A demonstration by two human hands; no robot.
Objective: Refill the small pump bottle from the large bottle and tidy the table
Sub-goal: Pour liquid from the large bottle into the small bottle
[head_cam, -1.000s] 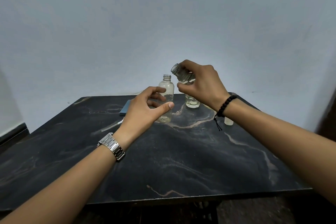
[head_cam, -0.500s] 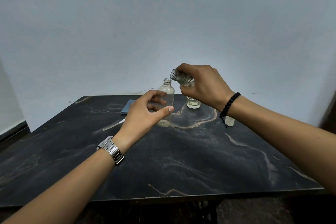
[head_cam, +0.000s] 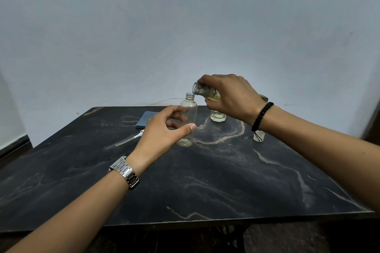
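Observation:
A clear plastic pump bottle (head_cam: 189,107) stands upright on the black marble table (head_cam: 205,181) with its threaded neck open. My left hand (head_cam: 164,129) is cupped loosely in front of its lower left side, thumb out; I cannot tell whether it touches the bottle. My right hand (head_cam: 230,96) grips a glass bottle (head_cam: 202,90), tilted with its open mouth pointing left, just above and right of the standing bottle's neck. Yellowish liquid shows inside it by my palm. No liquid is seen flowing.
A short glass vessel (head_cam: 218,116) with yellowish liquid stands behind my right hand. A small pale cap (head_cam: 259,136) sits under my right wrist. The pump head with its tube (head_cam: 131,138) lies left of my left hand, and a blue cloth (head_cam: 146,119) lies behind it.
My right hand has brought the tilted glass bottle slightly lower and closer to the standing bottle's neck. My left hand stays cupped by the standing bottle.

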